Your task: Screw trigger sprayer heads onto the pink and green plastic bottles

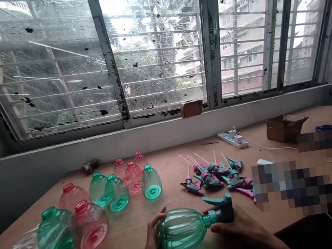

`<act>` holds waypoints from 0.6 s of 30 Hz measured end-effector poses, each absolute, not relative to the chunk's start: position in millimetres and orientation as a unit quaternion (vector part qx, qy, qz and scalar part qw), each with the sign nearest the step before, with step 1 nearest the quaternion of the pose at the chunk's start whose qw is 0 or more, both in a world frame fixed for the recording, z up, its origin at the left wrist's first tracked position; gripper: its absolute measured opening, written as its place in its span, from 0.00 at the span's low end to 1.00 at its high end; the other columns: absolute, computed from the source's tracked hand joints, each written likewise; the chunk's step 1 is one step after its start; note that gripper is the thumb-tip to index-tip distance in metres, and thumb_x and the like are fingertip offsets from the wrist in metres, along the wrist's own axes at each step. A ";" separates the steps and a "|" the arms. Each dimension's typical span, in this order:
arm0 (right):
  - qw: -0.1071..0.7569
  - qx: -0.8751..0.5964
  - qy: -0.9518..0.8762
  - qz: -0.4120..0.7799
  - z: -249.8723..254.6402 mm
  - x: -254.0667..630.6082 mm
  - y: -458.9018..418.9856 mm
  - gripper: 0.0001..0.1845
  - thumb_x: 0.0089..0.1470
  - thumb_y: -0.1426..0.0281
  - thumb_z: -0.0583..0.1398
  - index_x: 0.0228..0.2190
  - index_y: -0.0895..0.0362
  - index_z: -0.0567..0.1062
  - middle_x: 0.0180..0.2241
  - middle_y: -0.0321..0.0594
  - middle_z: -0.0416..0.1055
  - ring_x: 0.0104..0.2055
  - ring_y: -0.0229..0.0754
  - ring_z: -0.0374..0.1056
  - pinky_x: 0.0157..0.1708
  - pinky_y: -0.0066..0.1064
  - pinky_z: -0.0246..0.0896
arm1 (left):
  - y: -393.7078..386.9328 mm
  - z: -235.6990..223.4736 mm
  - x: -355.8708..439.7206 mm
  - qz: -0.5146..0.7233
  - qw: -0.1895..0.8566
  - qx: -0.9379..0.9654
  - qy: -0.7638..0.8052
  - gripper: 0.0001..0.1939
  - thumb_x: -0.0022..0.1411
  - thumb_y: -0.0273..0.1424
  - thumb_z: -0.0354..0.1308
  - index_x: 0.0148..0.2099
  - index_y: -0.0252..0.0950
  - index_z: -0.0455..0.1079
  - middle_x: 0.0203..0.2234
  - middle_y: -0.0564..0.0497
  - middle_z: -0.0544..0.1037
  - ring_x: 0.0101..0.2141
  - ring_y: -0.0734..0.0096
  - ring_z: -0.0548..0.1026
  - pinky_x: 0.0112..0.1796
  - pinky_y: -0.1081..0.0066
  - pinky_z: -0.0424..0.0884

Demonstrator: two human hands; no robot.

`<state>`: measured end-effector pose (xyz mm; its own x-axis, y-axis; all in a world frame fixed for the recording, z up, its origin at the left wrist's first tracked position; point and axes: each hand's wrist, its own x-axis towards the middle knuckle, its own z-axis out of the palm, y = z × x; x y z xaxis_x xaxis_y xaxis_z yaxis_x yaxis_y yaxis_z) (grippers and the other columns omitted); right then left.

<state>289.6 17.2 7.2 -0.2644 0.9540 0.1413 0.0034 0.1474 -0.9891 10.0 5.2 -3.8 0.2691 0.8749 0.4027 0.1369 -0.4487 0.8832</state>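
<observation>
A green see-through spray bottle [183, 229] lies on its side near the table's front edge. My left hand [154, 245] wraps round its base. A teal trigger head [222, 208] sits on the neck, and my right hand [241, 229] grips the bottle there, fingers closed under the head. Behind, several loose pink and teal trigger heads [215, 177] with thin dip tubes lie in a pile. To the left, several empty green and pink bottles [117, 187] lie scattered on the wooden table [166, 169].
A white power strip [233, 140] with plugs and an open cardboard box [283, 126] sit at the back right. A clear plastic bag [19, 248] lies at the far left. A brown block [191, 107] rests on the window sill. Cables run along the right side.
</observation>
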 end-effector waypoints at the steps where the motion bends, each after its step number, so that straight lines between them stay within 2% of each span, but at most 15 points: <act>1: 0.458 -0.395 -0.597 0.527 9.7 289.4 16.2 0.30 0.42 0.57 0.75 0.45 0.57 0.80 0.35 0.41 0.80 0.38 0.51 0.74 0.37 0.35 0.67 | 4.9 -3.7 10.4 0.486 0.387 0.694 0.365 0.36 0.54 0.33 0.66 0.60 0.48 0.52 0.67 0.42 0.59 0.66 0.49 0.59 0.64 0.54 0.55; 6: 0.467 -0.407 -0.588 0.520 12.8 288.0 12.9 0.26 0.44 0.53 0.73 0.38 0.59 0.81 0.28 0.40 0.79 0.30 0.48 0.73 0.31 0.34 0.65 | -1.6 3.5 15.5 0.477 0.378 0.694 0.384 0.36 0.54 0.34 0.67 0.57 0.49 0.50 0.63 0.42 0.63 0.63 0.49 0.64 0.62 0.54 0.60; 9: 0.468 -0.367 -0.585 0.552 9.2 286.7 13.8 0.26 0.46 0.54 0.73 0.40 0.59 0.78 0.24 0.38 0.78 0.26 0.46 0.73 0.29 0.33 0.65 | -4.2 6.6 16.7 0.474 0.379 0.701 0.374 0.39 0.55 0.48 0.67 0.59 0.47 0.48 0.64 0.37 0.60 0.65 0.44 0.60 0.62 0.51 0.59; 11: 0.469 -0.343 -0.588 0.563 6.5 286.1 15.1 0.26 0.48 0.54 0.72 0.40 0.60 0.77 0.22 0.38 0.78 0.24 0.44 0.73 0.27 0.32 0.64 | -3.1 6.0 15.6 0.471 0.402 0.695 0.365 0.40 0.56 0.59 0.60 0.60 0.46 0.48 0.66 0.35 0.58 0.66 0.42 0.58 0.62 0.49 0.59; 13: 0.471 -0.326 -0.594 0.565 4.4 285.7 16.2 0.25 0.49 0.55 0.72 0.39 0.61 0.77 0.21 0.38 0.78 0.23 0.43 0.73 0.27 0.31 0.63 | -0.2 3.2 13.8 0.465 0.423 0.685 0.368 0.39 0.57 0.62 0.56 0.59 0.46 0.49 0.66 0.36 0.59 0.66 0.41 0.59 0.61 0.50 0.60; 15: 0.483 -0.319 -0.590 0.563 2.9 285.3 16.5 0.24 0.49 0.56 0.72 0.39 0.61 0.77 0.21 0.38 0.78 0.23 0.41 0.72 0.27 0.29 0.62 | 3.4 -1.5 12.3 0.450 0.410 0.689 0.393 0.45 0.52 0.60 0.63 0.62 0.47 0.48 0.65 0.37 0.61 0.65 0.40 0.61 0.61 0.49 0.61; 18: 0.499 -0.317 -0.575 0.566 0.6 284.4 16.2 0.24 0.48 0.56 0.73 0.38 0.61 0.76 0.21 0.38 0.78 0.23 0.41 0.73 0.27 0.30 0.64 | 8.0 -8.7 10.4 0.420 0.358 0.717 0.425 0.63 0.41 0.56 0.72 0.70 0.46 0.39 0.66 0.35 0.60 0.64 0.36 0.61 0.61 0.45 0.59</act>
<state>284.4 16.2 0.6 -0.3005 0.9291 0.2156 -0.2015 0.1591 -0.9665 10.4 8.0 -8.7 0.2848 0.9112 0.2977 0.3090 -0.3813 0.8713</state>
